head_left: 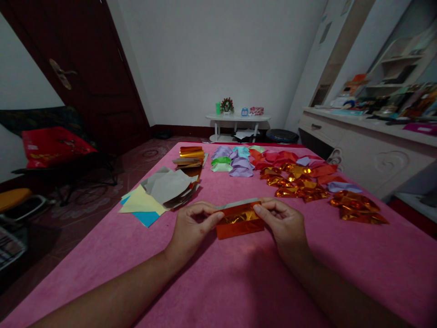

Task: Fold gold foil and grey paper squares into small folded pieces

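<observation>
Between my two hands is a sheet of shiny orange-gold foil paper [240,223], folded into a flat strip with a grey edge along its top. My left hand [195,223] pinches its left end, thumb on the front face. At the right end, the thumb and fingers of my right hand [285,222] pinch the upper corner. The fingers behind the paper are partly hidden. The strip is held just over the pink tablecloth [218,282], tilted slightly up to the right.
Left of my hands lie a stack of grey-backed paper [170,184], yellow paper [145,200] and blue paper [146,217]. Farther back are folded foil sheets [191,155]. Folded purple pieces [241,167], red pieces [273,158] and gold foil pieces [297,182] cover the back right.
</observation>
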`<state>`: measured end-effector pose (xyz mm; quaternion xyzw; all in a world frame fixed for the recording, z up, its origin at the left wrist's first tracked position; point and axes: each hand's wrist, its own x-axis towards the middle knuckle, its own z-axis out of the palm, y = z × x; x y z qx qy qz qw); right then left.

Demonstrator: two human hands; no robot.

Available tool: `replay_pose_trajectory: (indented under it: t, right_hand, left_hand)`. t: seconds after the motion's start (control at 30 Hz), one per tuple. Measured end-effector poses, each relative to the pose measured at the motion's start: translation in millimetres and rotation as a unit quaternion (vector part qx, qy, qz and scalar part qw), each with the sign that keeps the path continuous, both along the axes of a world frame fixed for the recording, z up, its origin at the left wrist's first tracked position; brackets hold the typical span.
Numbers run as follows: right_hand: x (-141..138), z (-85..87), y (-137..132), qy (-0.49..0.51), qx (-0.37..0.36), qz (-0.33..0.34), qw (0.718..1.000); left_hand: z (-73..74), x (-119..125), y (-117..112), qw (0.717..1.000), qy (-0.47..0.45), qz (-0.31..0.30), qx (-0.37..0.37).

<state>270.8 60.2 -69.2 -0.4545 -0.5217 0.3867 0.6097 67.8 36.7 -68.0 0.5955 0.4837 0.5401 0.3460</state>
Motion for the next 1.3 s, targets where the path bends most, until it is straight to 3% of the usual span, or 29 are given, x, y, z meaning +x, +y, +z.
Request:
replay_pose_trajectory:
  t: [0.47, 1.3]
  right_hand:
    - [0.5, -2.5, 0.2, 0.039, -0.024, 0.023, 0.999]
    - [-0.3, -2.9, 1.1, 0.044, -0.024, 0.008, 0.999]
  left_hand:
    - [3.4, 3.0, -0.5, 1.0, 0.0, 0.0, 0.003]
    - [3.0, 3.9, -1.6, 0.999, -0.011, 0.014, -0.032]
